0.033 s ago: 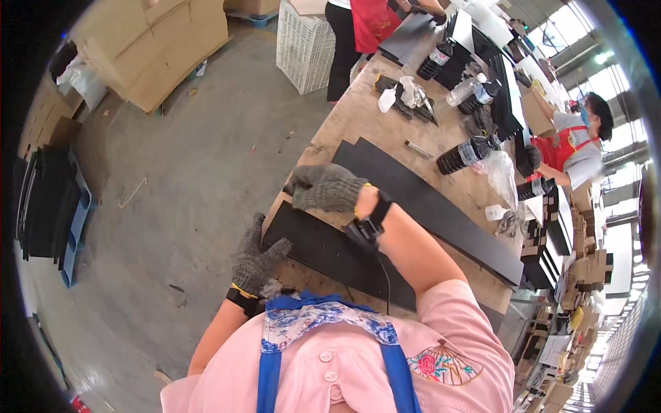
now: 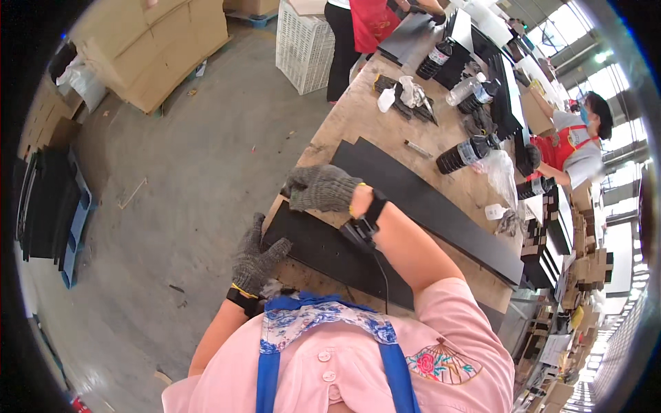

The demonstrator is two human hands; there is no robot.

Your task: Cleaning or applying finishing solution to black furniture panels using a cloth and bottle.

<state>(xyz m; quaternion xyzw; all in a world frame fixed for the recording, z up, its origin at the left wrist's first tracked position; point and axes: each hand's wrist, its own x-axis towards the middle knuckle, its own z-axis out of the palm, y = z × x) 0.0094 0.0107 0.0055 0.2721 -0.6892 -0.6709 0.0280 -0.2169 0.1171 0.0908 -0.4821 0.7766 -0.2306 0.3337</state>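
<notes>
My left hand (image 2: 258, 258), in a grey knit glove, rests at the near left corner of a long black board (image 2: 330, 251). Its thumb and a finger are stretched apart along the board's end and side. My right hand (image 2: 322, 189), gloved alike, hovers over the board's far left corner by the table edge. Its fingers are curled together, and whatever they hold, if anything, is hidden. Beyond it lies a second pair of stacked black boards (image 2: 427, 206), slanting away to the right. A strapped device (image 2: 361, 227) with a cable sits on my right wrist.
On the wooden table (image 2: 358, 113) are a marker pen (image 2: 418, 149), dark-filled bottles (image 2: 463, 155), a clear bottle (image 2: 465, 89) and rags (image 2: 413, 96). A co-worker (image 2: 575, 141) stands across, another (image 2: 344, 41) at the far end. Left are a blue pallet (image 2: 79, 220) and cartons (image 2: 144, 55).
My right hand and forearm have shifted slightly to the left. My left hand and the boards look unmoved.
</notes>
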